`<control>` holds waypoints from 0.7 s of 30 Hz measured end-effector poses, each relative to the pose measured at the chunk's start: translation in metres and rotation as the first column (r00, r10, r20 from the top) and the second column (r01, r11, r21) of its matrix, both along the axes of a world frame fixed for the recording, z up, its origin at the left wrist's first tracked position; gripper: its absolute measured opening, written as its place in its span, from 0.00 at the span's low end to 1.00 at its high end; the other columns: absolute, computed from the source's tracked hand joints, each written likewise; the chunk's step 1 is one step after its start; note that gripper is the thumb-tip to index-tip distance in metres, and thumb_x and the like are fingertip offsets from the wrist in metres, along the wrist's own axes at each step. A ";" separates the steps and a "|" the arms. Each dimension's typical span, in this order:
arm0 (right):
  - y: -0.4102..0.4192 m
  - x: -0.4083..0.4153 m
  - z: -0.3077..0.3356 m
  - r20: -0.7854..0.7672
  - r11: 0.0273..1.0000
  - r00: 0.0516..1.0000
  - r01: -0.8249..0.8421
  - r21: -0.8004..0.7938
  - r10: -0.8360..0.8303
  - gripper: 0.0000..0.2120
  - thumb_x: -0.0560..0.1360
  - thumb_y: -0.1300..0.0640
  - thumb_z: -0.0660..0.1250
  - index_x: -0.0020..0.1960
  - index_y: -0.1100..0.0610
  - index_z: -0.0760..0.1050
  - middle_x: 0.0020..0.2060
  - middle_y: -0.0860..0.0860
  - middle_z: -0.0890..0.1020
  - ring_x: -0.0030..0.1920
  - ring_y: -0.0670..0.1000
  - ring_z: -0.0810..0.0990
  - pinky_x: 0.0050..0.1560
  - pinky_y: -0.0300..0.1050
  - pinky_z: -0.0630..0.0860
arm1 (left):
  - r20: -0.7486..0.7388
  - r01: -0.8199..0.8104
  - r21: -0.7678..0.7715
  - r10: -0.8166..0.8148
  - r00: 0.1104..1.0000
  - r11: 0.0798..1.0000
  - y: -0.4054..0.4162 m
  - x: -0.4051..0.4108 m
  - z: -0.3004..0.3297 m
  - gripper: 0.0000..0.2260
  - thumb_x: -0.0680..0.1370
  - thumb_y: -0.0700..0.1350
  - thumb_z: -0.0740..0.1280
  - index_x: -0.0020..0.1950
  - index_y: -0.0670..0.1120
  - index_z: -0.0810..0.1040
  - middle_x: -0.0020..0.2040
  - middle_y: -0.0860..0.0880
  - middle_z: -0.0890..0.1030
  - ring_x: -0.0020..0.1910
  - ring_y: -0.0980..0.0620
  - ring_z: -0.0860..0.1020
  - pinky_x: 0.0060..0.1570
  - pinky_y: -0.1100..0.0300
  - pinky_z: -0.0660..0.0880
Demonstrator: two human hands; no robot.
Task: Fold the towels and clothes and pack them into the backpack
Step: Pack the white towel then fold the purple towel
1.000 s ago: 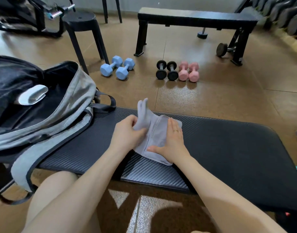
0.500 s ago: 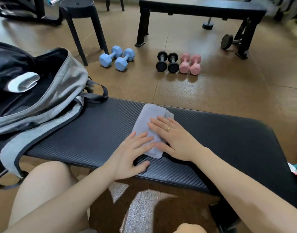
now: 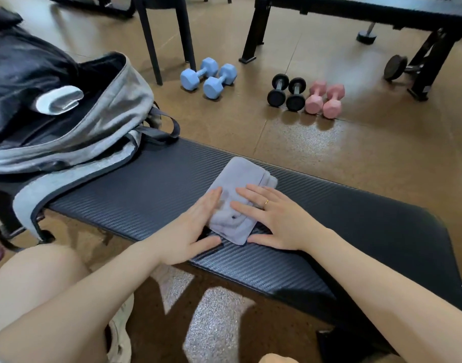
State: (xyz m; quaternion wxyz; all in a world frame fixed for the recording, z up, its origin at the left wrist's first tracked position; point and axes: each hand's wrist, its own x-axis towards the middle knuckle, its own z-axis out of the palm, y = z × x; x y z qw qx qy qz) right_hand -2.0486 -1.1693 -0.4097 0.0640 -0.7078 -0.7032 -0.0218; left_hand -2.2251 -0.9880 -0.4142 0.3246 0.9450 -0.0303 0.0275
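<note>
The small lilac-grey folded cloth (image 3: 239, 199) lies flat on the black ribbed padded worktop (image 3: 355, 221), right of the open grey fabric backpack (image 3: 75, 132). Left hand (image 3: 192, 231) and right hand (image 3: 275, 218) press it with fingers spread flat, gripping nothing. Folding looks finished; next, pinching it up and carrying it into the backpack without unfolding
</note>
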 end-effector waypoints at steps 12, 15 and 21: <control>0.061 -0.046 0.044 -0.368 0.940 0.920 0.236 0.246 -0.134 0.15 0.73 0.53 0.60 0.56 0.59 0.76 0.51 0.53 0.81 0.53 0.54 0.77 0.56 0.50 0.72 | 0.212 -0.213 -0.094 0.229 0.950 0.972 0.017 -0.017 0.031 0.36 0.71 0.59 0.67 0.73 0.48 0.56 0.67 0.54 0.63 0.65 0.60 0.62 0.63 0.69 0.60; 0.098 -0.073 0.067 -0.522 0.928 0.836 0.313 0.201 -0.169 0.14 0.75 0.53 0.61 0.57 0.57 0.76 0.48 0.47 0.78 0.48 0.48 0.75 0.50 0.44 0.70 | 0.284 -0.326 -0.162 0.360 0.889 0.931 0.048 -0.032 0.048 0.27 0.74 0.57 0.60 0.70 0.49 0.63 0.61 0.53 0.73 0.57 0.56 0.72 0.52 0.58 0.72; 0.182 -0.121 0.104 -0.707 0.935 0.688 0.337 0.112 -0.164 0.16 0.73 0.47 0.65 0.58 0.40 0.66 0.51 0.35 0.77 0.50 0.35 0.76 0.49 0.33 0.71 | 0.318 -0.362 -0.200 0.410 0.855 0.910 0.140 -0.065 0.075 0.22 0.76 0.57 0.53 0.69 0.53 0.66 0.63 0.53 0.75 0.59 0.54 0.74 0.52 0.55 0.73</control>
